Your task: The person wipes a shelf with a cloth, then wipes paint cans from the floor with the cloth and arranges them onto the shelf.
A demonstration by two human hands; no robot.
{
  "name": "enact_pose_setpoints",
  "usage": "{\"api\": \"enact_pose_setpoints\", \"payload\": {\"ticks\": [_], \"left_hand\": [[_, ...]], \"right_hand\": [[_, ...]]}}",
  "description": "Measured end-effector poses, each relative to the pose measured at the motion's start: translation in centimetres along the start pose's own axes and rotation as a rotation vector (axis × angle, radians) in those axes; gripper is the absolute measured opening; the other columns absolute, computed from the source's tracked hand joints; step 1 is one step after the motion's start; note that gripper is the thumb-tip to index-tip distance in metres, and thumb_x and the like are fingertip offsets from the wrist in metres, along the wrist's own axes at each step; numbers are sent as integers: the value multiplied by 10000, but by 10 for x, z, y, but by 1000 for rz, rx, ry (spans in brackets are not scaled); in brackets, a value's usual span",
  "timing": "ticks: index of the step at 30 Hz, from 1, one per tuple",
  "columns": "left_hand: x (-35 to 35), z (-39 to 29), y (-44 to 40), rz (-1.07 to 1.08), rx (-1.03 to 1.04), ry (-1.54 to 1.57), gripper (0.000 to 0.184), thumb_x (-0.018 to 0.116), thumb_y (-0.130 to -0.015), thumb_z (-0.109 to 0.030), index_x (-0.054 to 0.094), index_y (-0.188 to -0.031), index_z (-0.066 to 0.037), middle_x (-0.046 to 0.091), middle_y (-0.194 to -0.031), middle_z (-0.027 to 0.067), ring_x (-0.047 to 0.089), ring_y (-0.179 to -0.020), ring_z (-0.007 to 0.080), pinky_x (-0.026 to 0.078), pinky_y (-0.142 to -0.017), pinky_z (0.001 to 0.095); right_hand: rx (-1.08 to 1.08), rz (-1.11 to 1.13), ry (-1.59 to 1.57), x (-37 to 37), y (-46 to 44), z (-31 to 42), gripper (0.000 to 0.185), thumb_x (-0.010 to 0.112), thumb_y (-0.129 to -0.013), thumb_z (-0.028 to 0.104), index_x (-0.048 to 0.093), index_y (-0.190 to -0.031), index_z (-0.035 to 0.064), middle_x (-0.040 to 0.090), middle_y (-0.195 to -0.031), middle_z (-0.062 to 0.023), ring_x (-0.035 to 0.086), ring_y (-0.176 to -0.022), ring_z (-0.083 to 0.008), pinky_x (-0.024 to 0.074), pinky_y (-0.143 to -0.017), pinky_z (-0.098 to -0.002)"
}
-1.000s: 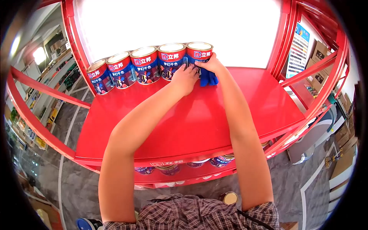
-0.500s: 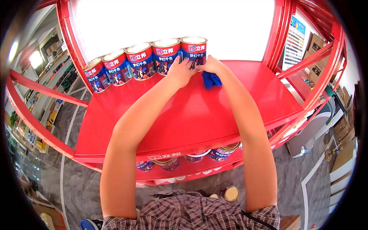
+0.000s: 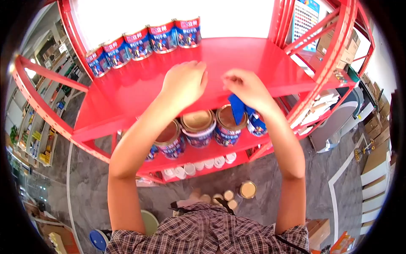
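My left hand (image 3: 184,80) hangs over the red shelf board (image 3: 139,84), slightly blurred, with its thumb apart from the bent fingers and nothing visible in it. To its right, my right hand (image 3: 246,86) is closed on a blue cloth (image 3: 237,109), which dangles below the fingers past the board's front edge. Several paint cans with red and blue labels, among them the rightmost can (image 3: 188,33) and the leftmost can (image 3: 98,62), stand in a slanted row along the back of the board. Neither hand touches them.
Larger cans, one with a gold lid (image 3: 198,121), stand on the shelf below, above a row of white cups (image 3: 190,169). Gold-lidded cans (image 3: 248,189) are on the floor. Red frame posts (image 3: 334,55) rise at the right, beside cardboard boxes (image 3: 349,48).
Both hands have left the rightmost can and come back toward the body, the cloth still in my right hand. The view has tilted down, showing more of the lower shelf and floor.
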State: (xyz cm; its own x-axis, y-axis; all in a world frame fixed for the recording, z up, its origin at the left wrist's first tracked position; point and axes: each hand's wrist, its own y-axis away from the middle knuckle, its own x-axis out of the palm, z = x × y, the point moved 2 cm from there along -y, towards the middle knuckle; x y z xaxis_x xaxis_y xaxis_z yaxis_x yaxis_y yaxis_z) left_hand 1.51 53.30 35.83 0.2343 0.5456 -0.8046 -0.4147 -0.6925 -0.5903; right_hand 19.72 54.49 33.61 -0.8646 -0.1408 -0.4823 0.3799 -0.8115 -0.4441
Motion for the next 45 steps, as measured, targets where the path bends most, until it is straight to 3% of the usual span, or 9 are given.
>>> {"api": "enact_pose_setpoints", "payload": {"ticks": [3, 6, 16, 18, 24, 27, 32, 40, 45], "left_hand": [[11, -61, 71, -127, 38, 283, 94, 562, -818, -122, 565, -829, -29, 596, -747, 152, 594, -685, 328, 469, -585, 413], [49, -103, 138, -168, -16, 492, 72, 607, -803, -77, 594, -841, -17, 592, -696, 137, 583, -614, 319, 453, -521, 386], [176, -177, 333, 44, -352, 800, 54, 566, -827, -62, 600, -837, -21, 599, -700, 119, 582, -584, 275, 447, -514, 340], [215, -183, 384, 137, -586, 911, 85, 552, -851, -89, 598, -879, -22, 611, -738, 122, 589, -612, 277, 456, -541, 337], [287, -199, 519, 428, -692, 779, 173, 595, -834, -153, 586, -970, -45, 638, -828, 128, 619, -728, 301, 496, -641, 382], [325, -201, 578, 461, -620, 701, 268, 611, -814, -152, 560, -1062, -61, 632, -951, 121, 607, -851, 304, 493, -732, 389], [408, -207, 667, 679, -512, 523, 636, 677, -751, -184, 380, -1307, -96, 485, -1247, 133, 460, -1141, 332, 378, -941, 445], [558, -229, 796, 738, -579, 406, 854, 755, -675, -229, 285, -1372, -77, 371, -1344, 194, 353, -1242, 372, 294, -1014, 481], [654, -237, 840, 668, -647, 462, 921, 771, -653, -216, 246, -1399, -89, 302, -1399, 196, 313, -1276, 381, 277, -1025, 502]], "right_hand": [[-4, 9, -292, 6, 101, -30, 108, 540, -892, 36, 612, -960, -6, 624, -784, -31, 595, -739, -87, 466, -653, -211], [282, -208, -477, 28, 196, -61, 107, 522, -897, 25, 602, -956, -15, 610, -770, -36, 580, -725, -82, 464, -652, -215], [607, -268, -538, 145, 392, -149, 106, 519, -903, 45, 583, -985, 22, 592, -734, -26, 581, -673, -88, 460, -623, -224], [712, -295, -409, 161, 419, -167, 106, 522, -899, 44, 585, -977, 10, 607, -729, -33, 590, -673, -92, 460, -628, -229], [929, -433, -341, 223, 503, -214, 124, 552, -887, 60, 599, -994, 19, 611, -760, -34, 583, -714, -93, 456, -649, -234], [969, -372, -195, 275, 544, -258, 251, 554, -841, 7, 586, -1084, 63, 612, -946, -56, 588, -836, -137, 470, -696, -266], [858, -443, -96, 363, 603, -345, 458, 438, -764, -128, 539, -1160, 79, 574, -1092, -108, 585, -946, -217, 481, -768, -308], [999, -209, -126, 512, 695, -514, 441, 447, -779, -115, 494, -1200, 10, 546, -1142, -131, 544, -1036, -257, 462, -831, -319], [834, -225, -82, 575, 728, -609, 425, 464, -741, -117, 536, -1143, 1, 564, -1125, -155, 570, -1001, -278, 474, -811, -360]]}}
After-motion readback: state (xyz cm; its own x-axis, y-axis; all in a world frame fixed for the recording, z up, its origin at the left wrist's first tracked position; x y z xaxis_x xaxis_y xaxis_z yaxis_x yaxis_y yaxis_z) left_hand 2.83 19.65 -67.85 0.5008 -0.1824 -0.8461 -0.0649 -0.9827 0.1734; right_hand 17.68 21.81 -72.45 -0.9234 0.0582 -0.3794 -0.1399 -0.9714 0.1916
